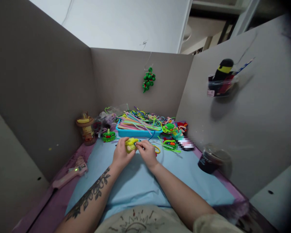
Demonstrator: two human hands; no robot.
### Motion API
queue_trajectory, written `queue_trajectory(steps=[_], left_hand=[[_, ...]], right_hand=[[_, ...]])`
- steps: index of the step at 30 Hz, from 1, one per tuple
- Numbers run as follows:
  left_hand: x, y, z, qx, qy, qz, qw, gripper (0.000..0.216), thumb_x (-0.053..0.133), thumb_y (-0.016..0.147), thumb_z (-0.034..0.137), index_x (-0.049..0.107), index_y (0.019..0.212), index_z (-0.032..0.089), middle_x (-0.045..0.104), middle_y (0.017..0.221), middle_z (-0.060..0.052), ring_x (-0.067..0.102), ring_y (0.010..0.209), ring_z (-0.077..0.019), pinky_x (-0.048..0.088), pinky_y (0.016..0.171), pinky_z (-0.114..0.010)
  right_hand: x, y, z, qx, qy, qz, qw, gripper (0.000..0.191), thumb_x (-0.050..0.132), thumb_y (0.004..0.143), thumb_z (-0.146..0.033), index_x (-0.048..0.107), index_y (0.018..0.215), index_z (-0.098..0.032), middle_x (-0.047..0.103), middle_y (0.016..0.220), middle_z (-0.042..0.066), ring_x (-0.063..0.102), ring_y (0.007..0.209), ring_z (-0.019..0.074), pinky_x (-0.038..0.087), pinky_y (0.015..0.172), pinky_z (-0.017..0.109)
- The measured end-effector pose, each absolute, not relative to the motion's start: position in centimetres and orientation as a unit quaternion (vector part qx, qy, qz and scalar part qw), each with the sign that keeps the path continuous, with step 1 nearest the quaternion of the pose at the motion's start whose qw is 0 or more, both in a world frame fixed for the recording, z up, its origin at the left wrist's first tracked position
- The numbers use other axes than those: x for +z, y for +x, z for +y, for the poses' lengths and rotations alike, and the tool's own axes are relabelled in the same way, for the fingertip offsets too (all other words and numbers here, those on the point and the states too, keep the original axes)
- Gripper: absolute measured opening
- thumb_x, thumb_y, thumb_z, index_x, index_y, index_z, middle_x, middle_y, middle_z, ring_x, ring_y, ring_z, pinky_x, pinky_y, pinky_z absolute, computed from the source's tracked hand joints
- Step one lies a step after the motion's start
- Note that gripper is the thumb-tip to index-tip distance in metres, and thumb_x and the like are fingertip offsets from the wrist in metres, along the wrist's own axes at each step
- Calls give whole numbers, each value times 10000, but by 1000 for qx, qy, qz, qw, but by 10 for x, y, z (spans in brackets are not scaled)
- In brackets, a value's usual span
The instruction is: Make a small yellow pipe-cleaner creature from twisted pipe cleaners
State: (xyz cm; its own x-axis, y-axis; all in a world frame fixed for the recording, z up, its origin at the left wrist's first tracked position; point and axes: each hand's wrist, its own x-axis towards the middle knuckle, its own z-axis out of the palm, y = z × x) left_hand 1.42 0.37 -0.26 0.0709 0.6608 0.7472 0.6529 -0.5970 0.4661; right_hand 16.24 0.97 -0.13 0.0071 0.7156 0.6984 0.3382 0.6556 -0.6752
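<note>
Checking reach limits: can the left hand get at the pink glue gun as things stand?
Probably yes, once freed: the left hand is holding the yellow fuzzy piece, but nothing visible blocks its way to the pink glue gun.

Okay so there's a green dangly thing with bits of red (149, 80) hanging on a thin wire in front of the grey back panel (118, 81). The right panel (262, 106) has a clear holder (223, 86) on it, with something black with a yellow band (225, 68) inside and a skinny blue stick (244, 66) poking out at a slant. Lower down there's a black tub (207, 161) with a see-through top. Over on the left, a cup with a brownish lid (88, 133) stands by the left panel (46, 81), and a pink glue gun (69, 176), green light on, lies on purple cloth (42, 212).
</note>
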Motion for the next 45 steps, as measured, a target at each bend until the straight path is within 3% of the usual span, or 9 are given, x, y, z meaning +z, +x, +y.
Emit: queue_trajectory(steps=[10, 17, 30, 40, 45], left_hand=[[-6, 15, 13, 555, 669, 491, 61, 550, 681, 655, 363, 430, 1115, 196, 520, 1006, -73, 551, 933, -213, 469, 805, -363], [-7, 16, 12, 559, 669, 485, 73, 552, 691, 646, 354, 432, 1107, 196, 512, 1007, -66, 543, 934, -204, 456, 819, -353], [0, 14, 2, 505, 742, 438, -48, 498, 610, 706, 222, 390, 1151, 184, 502, 1077, -101, 506, 1012, -234, 449, 868, -395], [-2, 15, 2, 462, 754, 445, -145, 524, 601, 703, 173, 385, 1180, 183, 495, 1125, -123, 495, 1044, -261, 463, 861, -404], [0, 17, 0, 446, 764, 434, -170, 505, 588, 689, 129, 403, 1157, 176, 510, 1106, -124, 491, 1039, -262, 449, 882, -406]], right_hand=[[4, 164, 9, 201, -411, -661, 595, 198, 604, 767, -286, 672, 945, -232, 622, 806, 35, 522, 657, 148, 407, 609, 272], [7, 163, 8, 170, -419, -661, 598, 149, 608, 770, -327, 654, 801, -189, 585, 764, 25, 496, 634, 126, 395, 578, 247], [5, 162, 9, 164, -434, -666, 584, 95, 568, 736, -232, 627, 702, -165, 583, 700, 19, 513, 644, 134, 405, 616, 253], [-2, 159, 16, 392, -462, -564, 561, 192, 589, 664, -322, 532, 578, -160, 462, 496, -54, 398, 491, 88, 325, 508, 220], [-5, 156, 16, 451, -472, -523, 548, 183, 566, 653, -288, 492, 541, -165, 405, 444, -71, 326, 429, 64, 265, 449, 205]])
